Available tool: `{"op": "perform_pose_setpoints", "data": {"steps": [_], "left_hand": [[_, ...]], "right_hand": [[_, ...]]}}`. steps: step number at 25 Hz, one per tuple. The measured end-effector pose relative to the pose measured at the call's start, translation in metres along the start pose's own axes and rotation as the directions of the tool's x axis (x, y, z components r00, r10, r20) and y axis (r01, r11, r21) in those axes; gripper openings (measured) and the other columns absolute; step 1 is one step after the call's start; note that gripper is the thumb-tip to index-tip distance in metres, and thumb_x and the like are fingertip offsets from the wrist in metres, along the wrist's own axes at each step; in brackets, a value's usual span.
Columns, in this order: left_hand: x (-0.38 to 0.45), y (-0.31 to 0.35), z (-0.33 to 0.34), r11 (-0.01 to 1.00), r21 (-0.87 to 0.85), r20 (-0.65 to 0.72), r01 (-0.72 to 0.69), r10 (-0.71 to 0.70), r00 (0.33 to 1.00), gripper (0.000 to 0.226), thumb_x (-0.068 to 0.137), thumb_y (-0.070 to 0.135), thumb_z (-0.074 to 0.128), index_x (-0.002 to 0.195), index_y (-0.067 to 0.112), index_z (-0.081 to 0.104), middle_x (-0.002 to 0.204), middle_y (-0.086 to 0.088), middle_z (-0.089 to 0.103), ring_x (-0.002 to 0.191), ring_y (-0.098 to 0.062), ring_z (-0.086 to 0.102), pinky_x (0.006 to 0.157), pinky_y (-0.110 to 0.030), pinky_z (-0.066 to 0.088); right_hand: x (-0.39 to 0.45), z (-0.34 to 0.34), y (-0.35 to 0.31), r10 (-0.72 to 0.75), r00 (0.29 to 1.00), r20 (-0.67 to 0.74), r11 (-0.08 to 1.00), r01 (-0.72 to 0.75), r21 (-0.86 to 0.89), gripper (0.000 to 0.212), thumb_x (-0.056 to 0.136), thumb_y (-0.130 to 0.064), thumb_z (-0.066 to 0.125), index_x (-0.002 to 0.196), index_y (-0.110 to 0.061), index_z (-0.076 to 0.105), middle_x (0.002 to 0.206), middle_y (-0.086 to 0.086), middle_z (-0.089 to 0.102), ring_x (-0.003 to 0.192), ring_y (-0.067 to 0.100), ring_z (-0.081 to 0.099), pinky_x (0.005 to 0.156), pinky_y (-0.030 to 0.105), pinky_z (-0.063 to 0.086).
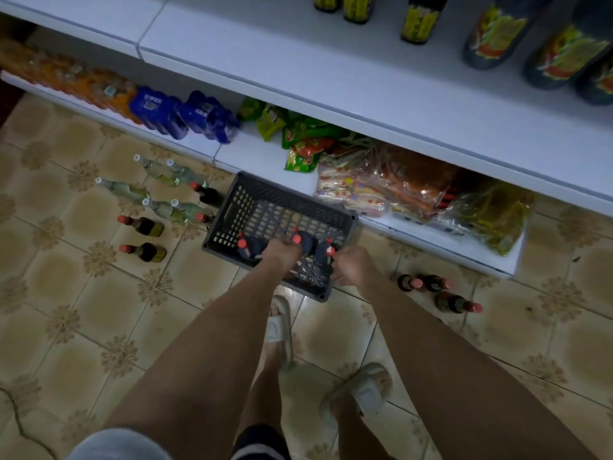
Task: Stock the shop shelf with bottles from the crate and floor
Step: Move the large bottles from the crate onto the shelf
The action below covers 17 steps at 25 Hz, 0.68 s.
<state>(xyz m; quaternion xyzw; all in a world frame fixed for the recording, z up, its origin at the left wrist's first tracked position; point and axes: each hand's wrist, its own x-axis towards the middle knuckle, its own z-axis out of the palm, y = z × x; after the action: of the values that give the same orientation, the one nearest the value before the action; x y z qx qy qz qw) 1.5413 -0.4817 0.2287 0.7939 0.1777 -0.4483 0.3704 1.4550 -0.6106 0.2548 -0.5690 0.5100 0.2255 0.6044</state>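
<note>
Both hands deep in crate [232,207]: left hand [282,252] gripped red-capped bottle [303,244], right hand [353,265] gripped neighbour bottle [323,252]; shelf [298,61] lay ahead, above

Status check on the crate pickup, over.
Left hand and right hand both down in the crate, each gripping a dark red-capped bottle. More bottles stand on the floor either side. Nothing blocking.

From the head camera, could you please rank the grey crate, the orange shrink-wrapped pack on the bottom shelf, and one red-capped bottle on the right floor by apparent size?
1. Grey crate, largest.
2. Orange pack, somewhat smaller, though it lies farther away and blurred, so this is unsure.
3. Red-capped bottle, clearly smallest.
</note>
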Motion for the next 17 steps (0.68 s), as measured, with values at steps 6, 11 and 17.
{"op": "perform_pose_setpoints", "data": {"steps": [6, 11, 17], "left_hand": [[0.124, -0.037, -0.002, 0.998, -0.046, 0.015, 0.052, -0.051, 0.999, 0.015, 0.093, 0.009, 0.053, 0.101, 0.002, 0.064, 0.107, -0.023, 0.067, 0.08, -0.028, 0.065, 0.075, -0.037, 0.057], [0.217, -0.066, 0.028, 0.972, 0.228, -0.03, 0.052, -0.047, 0.998, 0.033, 0.098, 0.02, 0.051, 0.125, 0.003, 0.058, 0.128, -0.013, 0.061, 0.116, -0.029, 0.058, 0.092, -0.03, 0.047], [0.281, -0.1, 0.069, 0.957, -0.198, 0.081, 0.212, -0.199, 0.977, 0.028, 0.094, 0.007, 0.054, 0.122, 0.004, 0.058, 0.102, -0.013, 0.063, 0.07, -0.018, 0.055, 0.058, -0.022, 0.047]], "right_hand": [[0.118, 0.064, 0.029, 0.125, 0.992, -0.01, 0.988, -0.124, 0.096, 0.027, 0.097, -0.006, 0.048, 0.123, 0.001, 0.053, 0.099, 0.019, 0.065, 0.07, 0.025, 0.063, 0.057, 0.026, 0.057], [0.228, 0.108, 0.079, 0.279, 0.959, -0.058, 0.927, -0.253, 0.276, 0.04, 0.093, -0.005, 0.051, 0.132, -0.006, 0.044, 0.122, 0.013, 0.059, 0.107, 0.035, 0.061, 0.098, 0.051, 0.051], [0.279, 0.132, 0.114, 0.234, 0.96, -0.155, 0.882, -0.143, 0.448, 0.06, 0.092, -0.004, 0.059, 0.141, -0.017, 0.028, 0.127, 0.007, 0.051, 0.111, 0.034, 0.059, 0.065, 0.038, 0.058]]}}
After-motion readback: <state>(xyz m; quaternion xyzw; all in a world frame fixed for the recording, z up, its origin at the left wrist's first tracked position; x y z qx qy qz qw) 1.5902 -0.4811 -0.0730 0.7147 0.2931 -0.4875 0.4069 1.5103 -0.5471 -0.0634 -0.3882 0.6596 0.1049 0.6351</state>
